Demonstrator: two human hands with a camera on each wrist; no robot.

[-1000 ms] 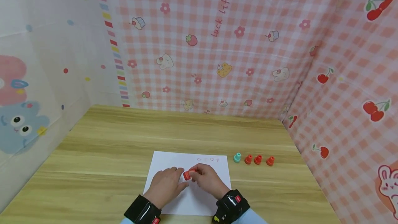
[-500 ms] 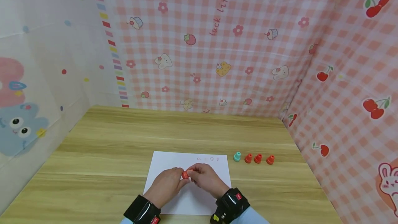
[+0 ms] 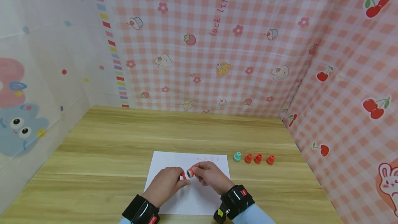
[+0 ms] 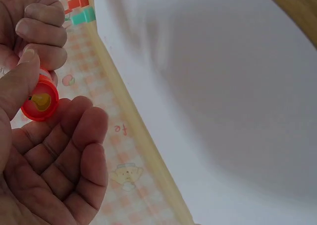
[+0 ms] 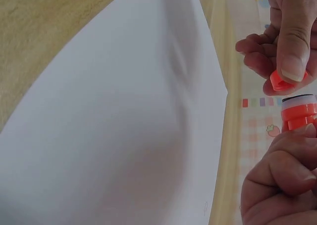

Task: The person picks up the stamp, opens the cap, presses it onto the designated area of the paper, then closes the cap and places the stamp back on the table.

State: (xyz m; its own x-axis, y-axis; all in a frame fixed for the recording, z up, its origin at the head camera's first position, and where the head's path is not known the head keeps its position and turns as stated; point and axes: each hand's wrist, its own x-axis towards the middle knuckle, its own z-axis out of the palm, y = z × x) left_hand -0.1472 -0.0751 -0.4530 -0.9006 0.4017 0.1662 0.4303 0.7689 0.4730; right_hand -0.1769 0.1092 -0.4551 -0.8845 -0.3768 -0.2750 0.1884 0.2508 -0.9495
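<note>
In the head view my left hand (image 3: 166, 184) pinches a red cap (image 3: 183, 175) between thumb and fingers. The left wrist view shows a yellow pear picture on the cap's end (image 4: 40, 102). My right hand (image 3: 210, 177) grips a small red toy stamp (image 3: 190, 172), its dark stamping face turned toward the cap. A narrow gap separates cap and stamp in the right wrist view, where the white collar (image 5: 298, 101) of the stamp shows. Both hands are above a white sheet of paper (image 3: 194, 203). Small faint red prints (image 3: 212, 158) line its top right.
Right of the paper a turquoise stamp (image 3: 237, 157) stands in a row with a red stamp (image 3: 248, 158), a second red stamp (image 3: 258, 158) and a third red stamp (image 3: 270, 160). Patterned cloth (image 3: 199, 54) walls in the wooden table (image 3: 102, 168) at the back and sides.
Half a second ago the hands met at the red stamp. The cap has since come off in my left hand, and my right hand has drawn the stamp slightly right, exposing its dark face.
</note>
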